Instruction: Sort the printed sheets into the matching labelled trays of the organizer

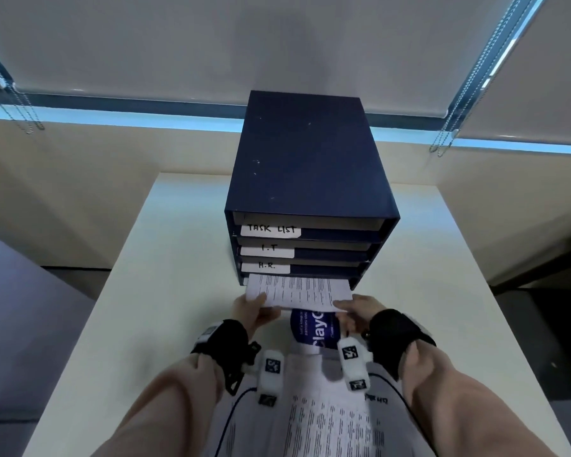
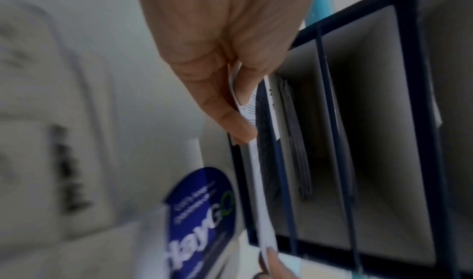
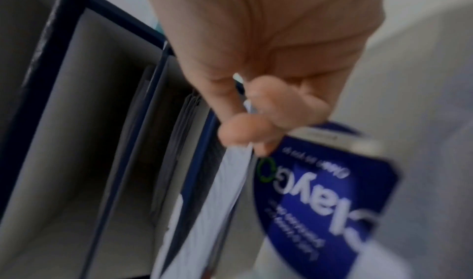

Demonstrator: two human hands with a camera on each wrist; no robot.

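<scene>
Nearest, a pile of sheets (image 1: 330, 420) lies on the desk (image 1: 119, 324) between the forearms, a blue flyer (image 1: 314, 328) at its far end, probably parked there so each page can be drawn forward in turn. Just beyond, the left hand (image 1: 249, 313) and right hand (image 1: 355, 313) sit level and apart, each pinching a near corner of one sheet (image 1: 299, 290) between thumb above and curled fingers below; the wrist views show the paper clamped edge-on in both grips. Holding two corners likely keeps the page flat and square to the slot. Its far edge already reaches into the lowest tray of the organizer (image 1: 307, 159), under the slots marked H.R. (image 1: 266, 266), I.T (image 1: 268, 248) and TASK LIST (image 1: 271, 229); that bottom tray's own label is hidden by the page. Some papers already lie in the tray above.
</scene>
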